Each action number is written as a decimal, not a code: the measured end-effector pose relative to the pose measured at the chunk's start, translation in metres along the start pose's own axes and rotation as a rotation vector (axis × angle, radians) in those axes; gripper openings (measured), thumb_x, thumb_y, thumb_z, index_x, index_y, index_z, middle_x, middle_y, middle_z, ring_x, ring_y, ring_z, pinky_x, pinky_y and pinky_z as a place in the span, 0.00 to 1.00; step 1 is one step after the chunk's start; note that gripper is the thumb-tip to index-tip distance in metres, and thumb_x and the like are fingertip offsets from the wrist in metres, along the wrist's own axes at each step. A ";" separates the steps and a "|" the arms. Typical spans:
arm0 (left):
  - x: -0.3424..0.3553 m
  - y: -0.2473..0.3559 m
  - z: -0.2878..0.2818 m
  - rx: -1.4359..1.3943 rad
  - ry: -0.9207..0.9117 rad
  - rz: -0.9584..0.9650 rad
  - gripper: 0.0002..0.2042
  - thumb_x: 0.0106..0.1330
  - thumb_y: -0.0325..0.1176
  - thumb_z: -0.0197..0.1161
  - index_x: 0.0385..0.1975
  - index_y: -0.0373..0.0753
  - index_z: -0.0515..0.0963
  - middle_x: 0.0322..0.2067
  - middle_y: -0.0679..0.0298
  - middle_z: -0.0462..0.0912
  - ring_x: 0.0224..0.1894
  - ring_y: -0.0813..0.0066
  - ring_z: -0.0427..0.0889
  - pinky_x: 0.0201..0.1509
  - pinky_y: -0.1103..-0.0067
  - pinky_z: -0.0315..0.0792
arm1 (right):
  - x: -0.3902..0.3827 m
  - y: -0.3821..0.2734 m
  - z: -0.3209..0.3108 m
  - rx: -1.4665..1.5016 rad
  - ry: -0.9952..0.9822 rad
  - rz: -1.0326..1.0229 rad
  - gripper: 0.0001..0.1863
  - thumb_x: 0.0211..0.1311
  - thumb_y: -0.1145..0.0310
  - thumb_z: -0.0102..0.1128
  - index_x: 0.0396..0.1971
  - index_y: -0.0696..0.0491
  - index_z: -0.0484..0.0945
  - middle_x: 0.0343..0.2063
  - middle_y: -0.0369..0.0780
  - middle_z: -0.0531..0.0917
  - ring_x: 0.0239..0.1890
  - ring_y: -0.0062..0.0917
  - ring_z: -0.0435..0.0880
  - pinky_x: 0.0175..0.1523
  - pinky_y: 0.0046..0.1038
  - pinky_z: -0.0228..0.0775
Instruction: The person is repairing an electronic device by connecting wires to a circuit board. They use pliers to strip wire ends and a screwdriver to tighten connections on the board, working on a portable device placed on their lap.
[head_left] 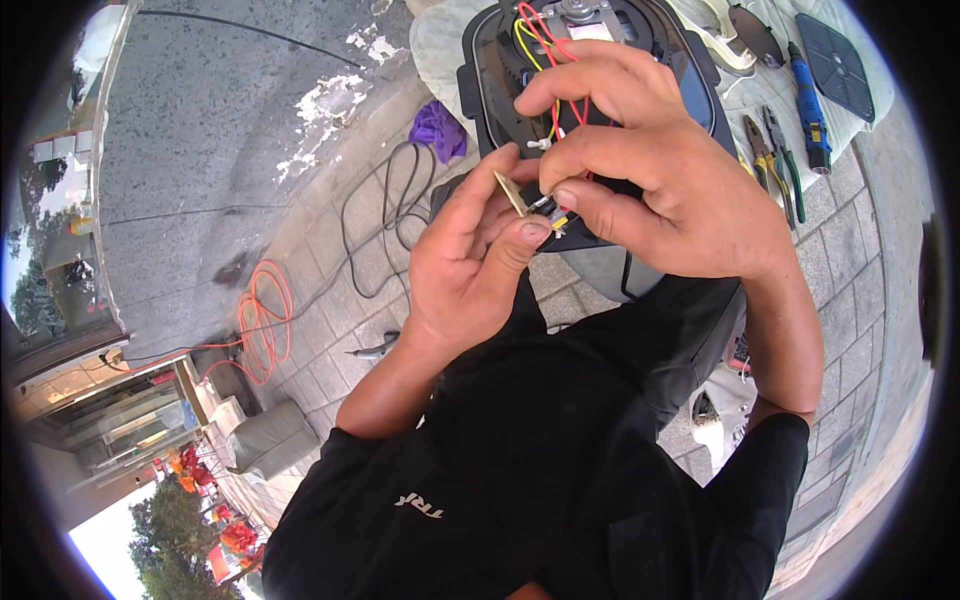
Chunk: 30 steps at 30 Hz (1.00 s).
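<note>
In front of me, my left hand (462, 265) grips a small circuit board (510, 193) by its edges, thumb toward me and fingers behind. My right hand (690, 195) comes over it from the right, thumb and index finger pinched at the board's components. Whatever that pinch holds is mostly hidden; a bit of red and a yellow part (560, 222) show beside it. Red and yellow wires (527, 42) run down behind the right hand, with a small white connector (540, 144) hanging near the fingers. Beyond both hands lies an opened black appliance housing (472, 90) with its inner parts exposed.
On the pale cloth at right lie yellow-handled pliers (768, 165), green-handled pliers (789, 170), a blue power screwdriver (812, 115) and a dark square plate (838, 68). A purple cloth (437, 130), black cable (350, 235) and orange cord (265, 320) are on the left.
</note>
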<state>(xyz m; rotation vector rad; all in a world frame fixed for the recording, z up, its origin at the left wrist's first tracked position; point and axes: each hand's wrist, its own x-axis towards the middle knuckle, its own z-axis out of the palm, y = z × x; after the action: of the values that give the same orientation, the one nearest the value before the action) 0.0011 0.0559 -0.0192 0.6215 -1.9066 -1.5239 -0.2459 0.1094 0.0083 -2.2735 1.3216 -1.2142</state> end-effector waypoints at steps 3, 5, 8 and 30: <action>-0.001 0.000 0.000 0.013 0.003 -0.006 0.29 0.80 0.24 0.62 0.77 0.27 0.60 0.66 0.49 0.79 0.62 0.68 0.84 0.66 0.73 0.79 | 0.000 0.001 0.002 0.015 -0.003 -0.015 0.06 0.62 0.73 0.69 0.38 0.52 0.86 0.61 0.42 0.79 0.73 0.50 0.68 0.76 0.49 0.54; 0.000 0.000 0.000 0.001 0.009 -0.017 0.29 0.80 0.24 0.62 0.77 0.27 0.60 0.66 0.49 0.79 0.62 0.68 0.84 0.66 0.73 0.79 | 0.000 0.001 0.005 0.025 0.008 -0.020 0.06 0.61 0.74 0.69 0.38 0.53 0.86 0.60 0.42 0.80 0.73 0.50 0.69 0.76 0.48 0.54; 0.001 0.002 -0.001 -0.032 -0.020 -0.026 0.30 0.80 0.23 0.62 0.78 0.27 0.60 0.66 0.50 0.79 0.63 0.67 0.83 0.67 0.73 0.78 | 0.000 0.000 0.006 0.027 0.018 -0.027 0.07 0.59 0.75 0.68 0.37 0.54 0.85 0.59 0.42 0.79 0.72 0.50 0.70 0.76 0.48 0.55; 0.007 0.014 -0.004 0.059 -0.062 -0.081 0.29 0.77 0.22 0.64 0.76 0.27 0.63 0.65 0.49 0.80 0.63 0.66 0.85 0.68 0.73 0.80 | 0.000 -0.006 0.005 0.011 0.073 -0.104 0.10 0.53 0.80 0.66 0.37 0.59 0.85 0.55 0.43 0.79 0.68 0.51 0.75 0.73 0.50 0.61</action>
<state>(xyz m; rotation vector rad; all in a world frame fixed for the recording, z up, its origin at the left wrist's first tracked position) -0.0007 0.0511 -0.0032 0.6931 -2.0016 -1.5587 -0.2386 0.1117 0.0086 -2.3368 1.2323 -1.3472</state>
